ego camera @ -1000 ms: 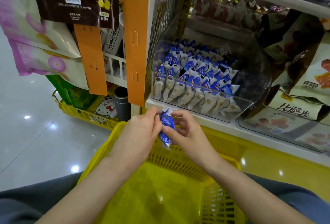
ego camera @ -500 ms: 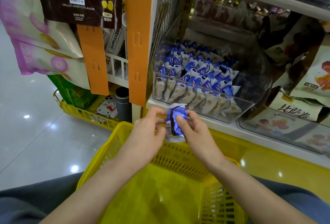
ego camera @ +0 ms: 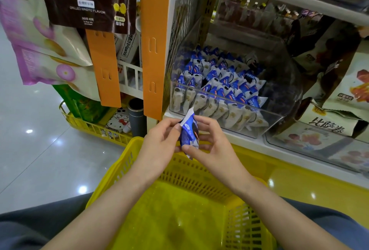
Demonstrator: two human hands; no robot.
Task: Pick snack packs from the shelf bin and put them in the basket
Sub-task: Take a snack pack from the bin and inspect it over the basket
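Above basket's far rim | snack pack (ego camera: 189, 134) pinched by both hands: left (ego camera: 159, 146), right (ego camera: 211, 146) | shelf bin (ego camera: 275, 114) behind, well stocked | step: carry-over; basket (ego camera: 123, 170) looks empty | next: lower, let go inside.

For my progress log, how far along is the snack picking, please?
Done: no pack shows in the yellow basket. In hand: left hand and right hand hold one blue snack pack above its far rim. Left: dropping it in; the shelf bin holds many more.
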